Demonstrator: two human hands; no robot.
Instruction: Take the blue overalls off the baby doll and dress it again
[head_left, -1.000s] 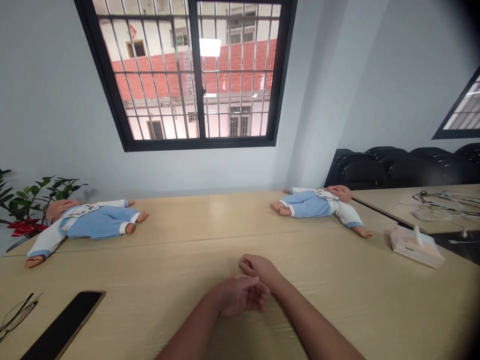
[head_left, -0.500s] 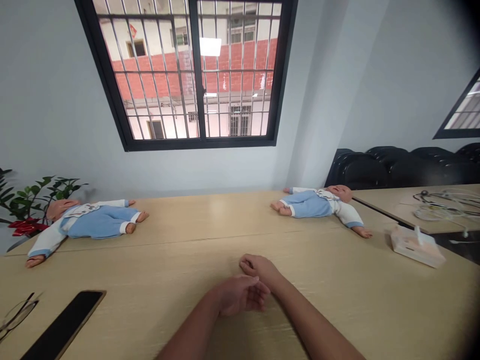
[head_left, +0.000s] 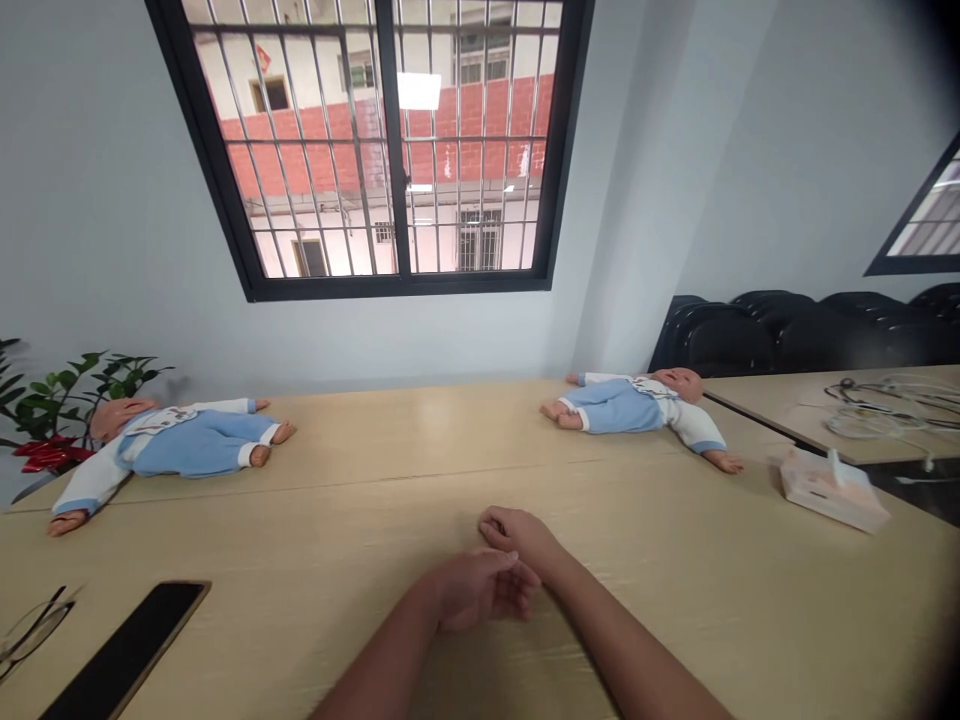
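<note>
My right hand (head_left: pixel 520 532) rests on the table (head_left: pixel 300 540) with its fingers curled into a loose fist, and nothing shows in it. Just in front of it and nearer to me, my left hand (head_left: pixel 480 588) is turned partly palm up beside my right wrist. Its fingers are loosely bent and a little apart, with nothing in them; whether it touches the wrist I cannot tell. Two baby dolls in blue and white clothes lie on their backs farther off: one doll (head_left: pixel 199 440) at the left, the other doll (head_left: pixel 622 405) at the right.
A black phone (head_left: pixel 131 650) and eyeglasses (head_left: pixel 34 635) lie at the near left. At the right are a tissue box (head_left: pixel 832 490) and tangled cables (head_left: pixel 885 405). A potted plant (head_left: pixel 67 395) stands at the left, black chairs (head_left: pixel 727 340) at the back right, and a barred window (head_left: pixel 401 290) ahead.
</note>
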